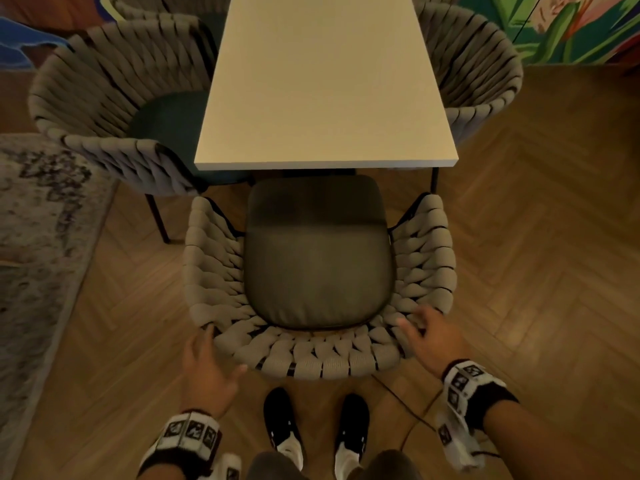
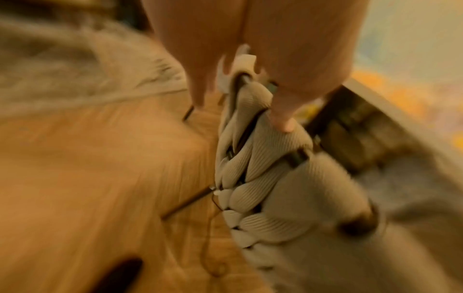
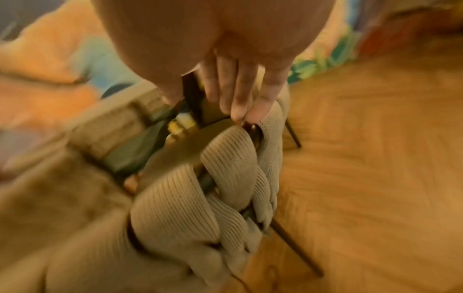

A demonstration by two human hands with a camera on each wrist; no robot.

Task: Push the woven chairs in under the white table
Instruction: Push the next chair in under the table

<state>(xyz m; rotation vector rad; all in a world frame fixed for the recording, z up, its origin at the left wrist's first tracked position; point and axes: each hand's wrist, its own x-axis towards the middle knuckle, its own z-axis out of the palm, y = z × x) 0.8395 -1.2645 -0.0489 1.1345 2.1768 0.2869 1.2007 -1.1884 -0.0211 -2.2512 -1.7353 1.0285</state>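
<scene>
Pushing the near woven chair (image 1: 318, 271) toward the white tabletop (image 1: 325, 84) is judged the step in hand; from the head view, its seat front is seen just at the tabletop edge, both hands spread on the backrest; a straight forward shove is called for next. In the wrist views, the left hand (image 2: 250, 59) and right hand (image 3: 225, 69) are shown open, fingertips touching the weave, nothing gripped.

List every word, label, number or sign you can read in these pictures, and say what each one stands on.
None can be read.
Wristbands on both wrists: black-and-white square marker patterns, no letters or numbers.
White table, woven chair, rug, painted wall: no writing visible.
Both wrist views: blurred, no text.
</scene>
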